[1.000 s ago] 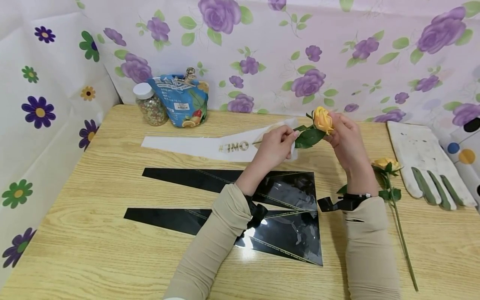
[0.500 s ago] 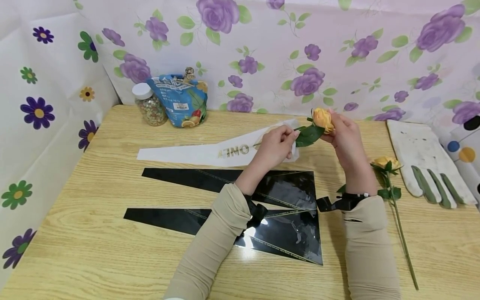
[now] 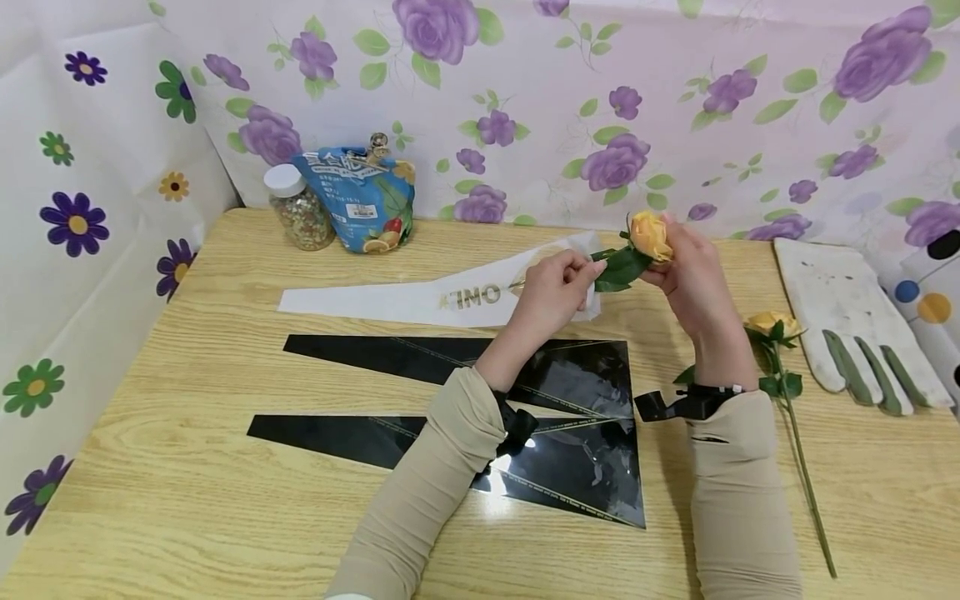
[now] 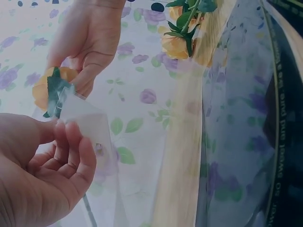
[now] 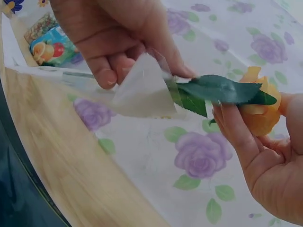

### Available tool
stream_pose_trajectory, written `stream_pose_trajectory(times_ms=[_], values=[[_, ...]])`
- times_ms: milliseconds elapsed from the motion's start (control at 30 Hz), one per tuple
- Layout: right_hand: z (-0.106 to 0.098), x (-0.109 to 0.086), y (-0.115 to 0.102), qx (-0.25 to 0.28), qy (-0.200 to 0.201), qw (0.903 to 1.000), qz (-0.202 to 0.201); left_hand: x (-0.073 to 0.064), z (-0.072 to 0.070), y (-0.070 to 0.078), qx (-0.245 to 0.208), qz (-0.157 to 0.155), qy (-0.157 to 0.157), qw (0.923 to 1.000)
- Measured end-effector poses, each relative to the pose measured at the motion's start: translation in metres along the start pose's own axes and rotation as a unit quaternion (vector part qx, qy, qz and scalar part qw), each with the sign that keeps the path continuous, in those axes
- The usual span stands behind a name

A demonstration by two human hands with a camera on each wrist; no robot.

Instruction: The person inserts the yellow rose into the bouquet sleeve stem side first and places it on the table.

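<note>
Beige sleeves (image 3: 420,483) on this person, wrinkled along the forearms. Black camera (image 3: 517,427) at each wrist. Slit (image 3: 711,440) near right cuff (image 3: 738,417).

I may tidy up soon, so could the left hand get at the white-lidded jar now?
Probably not without letting go: the left hand holds the white wrapper. Nothing blocks the jar from the front, though.

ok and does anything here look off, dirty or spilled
The white glove at the right of the table looks smudged, as if already used. Nothing else stands out: no spill shows, and the held yellow rose looks undamaged where it is visible.
</note>
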State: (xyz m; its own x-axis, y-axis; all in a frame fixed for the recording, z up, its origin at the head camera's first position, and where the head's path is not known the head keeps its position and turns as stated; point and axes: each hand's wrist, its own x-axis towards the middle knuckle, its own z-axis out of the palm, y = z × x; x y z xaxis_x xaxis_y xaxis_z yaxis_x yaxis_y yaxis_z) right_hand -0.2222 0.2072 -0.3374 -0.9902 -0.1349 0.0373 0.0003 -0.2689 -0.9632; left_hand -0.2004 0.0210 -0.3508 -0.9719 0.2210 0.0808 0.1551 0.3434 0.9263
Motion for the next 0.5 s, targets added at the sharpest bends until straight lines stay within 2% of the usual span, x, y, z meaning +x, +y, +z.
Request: stream_pose_trajectory(times_ms=[233,333,500], values=[[0.0064,-0.0013,0.0014,-0.074,0.011,0.9971,0.012,-0.0002,-0.0005,0.0009,0.034,0.001,0.005,0.9994],[0.0084,-0.0016,0.0013,-0.100,-0.001,0.9948,0.020,-0.0002,-0.0018,0.0013,0.035,0.004,0.007,0.9994],[0.0096,-0.0027,-0.0002,-0.108,-0.015,0.9936,0.030,0.0008,-0.0048,0.0013,0.022,0.007,-0.003,0.9997]])
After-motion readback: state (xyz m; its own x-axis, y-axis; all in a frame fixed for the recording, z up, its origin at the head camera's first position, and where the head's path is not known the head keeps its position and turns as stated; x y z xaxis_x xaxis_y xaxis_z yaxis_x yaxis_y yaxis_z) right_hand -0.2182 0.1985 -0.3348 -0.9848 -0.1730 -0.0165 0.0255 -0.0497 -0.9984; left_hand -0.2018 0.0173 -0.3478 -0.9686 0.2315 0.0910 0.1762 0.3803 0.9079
